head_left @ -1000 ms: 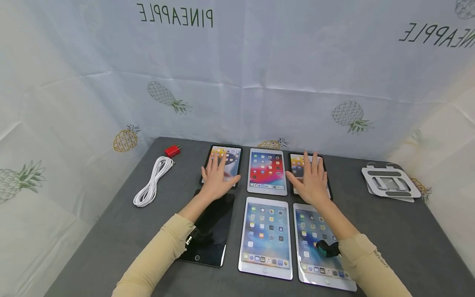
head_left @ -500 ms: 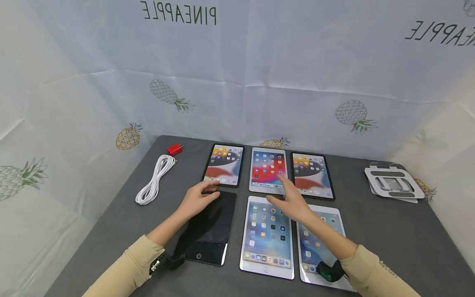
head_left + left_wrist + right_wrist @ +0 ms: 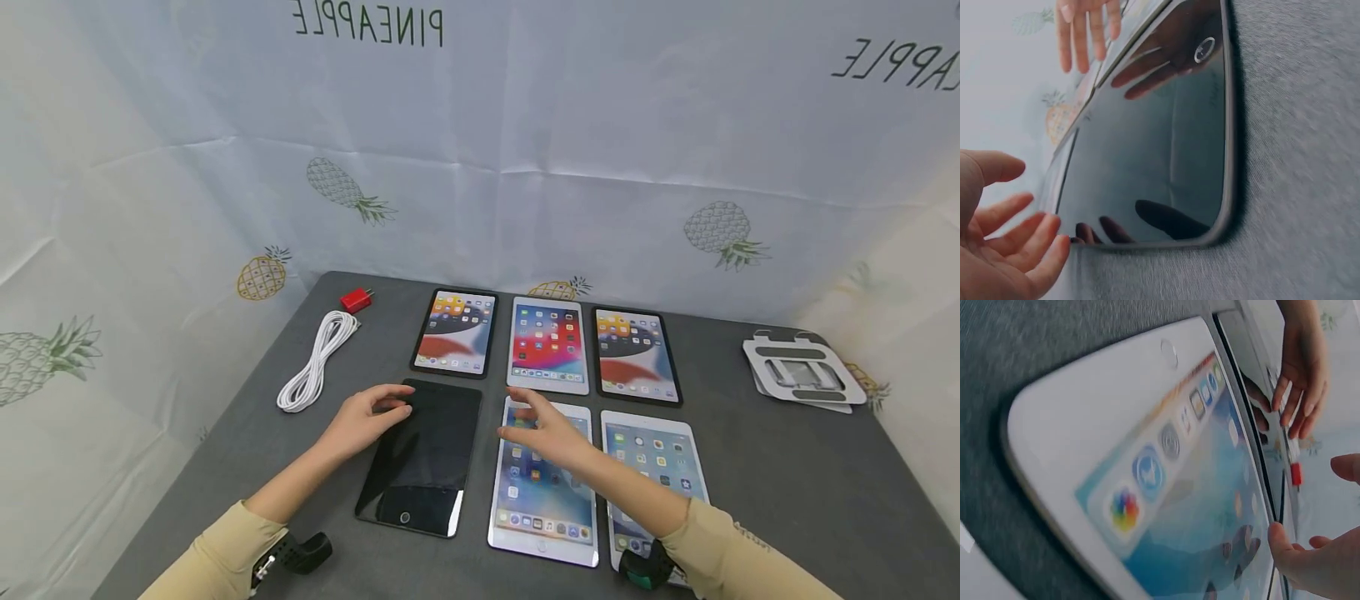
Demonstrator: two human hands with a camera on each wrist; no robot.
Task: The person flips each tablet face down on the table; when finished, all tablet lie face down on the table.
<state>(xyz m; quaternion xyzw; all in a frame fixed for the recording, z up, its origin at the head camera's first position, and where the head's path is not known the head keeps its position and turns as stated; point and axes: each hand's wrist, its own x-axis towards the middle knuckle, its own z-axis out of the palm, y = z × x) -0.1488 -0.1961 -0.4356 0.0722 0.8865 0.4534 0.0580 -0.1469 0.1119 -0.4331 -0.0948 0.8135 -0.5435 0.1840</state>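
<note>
My left hand [image 3: 363, 421], fingers loosely bent and holding nothing, hovers at the far left corner of a black tablet [image 3: 431, 450] with a dark screen. In the left wrist view that tablet [image 3: 1147, 162] mirrors both hands on its glass. My right hand [image 3: 547, 432] hangs with spread fingers over the upper half of a white tablet [image 3: 543, 508] whose screen is lit. Between thumb and fingers there is nothing. Right of it lies another white tablet [image 3: 678, 454], partly hidden under my right forearm.
Behind lie a black-edged tablet [image 3: 454, 333], a white tablet [image 3: 549, 343] and a second black-edged tablet [image 3: 637, 357], all lit. A coiled white cable [image 3: 315, 362] and a red plug [image 3: 356, 300] sit at left. A folded stand [image 3: 802, 371] rests at right. A pineapple-print curtain [image 3: 480, 167] hangs behind the table.
Both hands have left the two outer back tablets and come nearer the body. The left hand moved to the black tablet's left corner, the right hand leftward over the middle front tablet.
</note>
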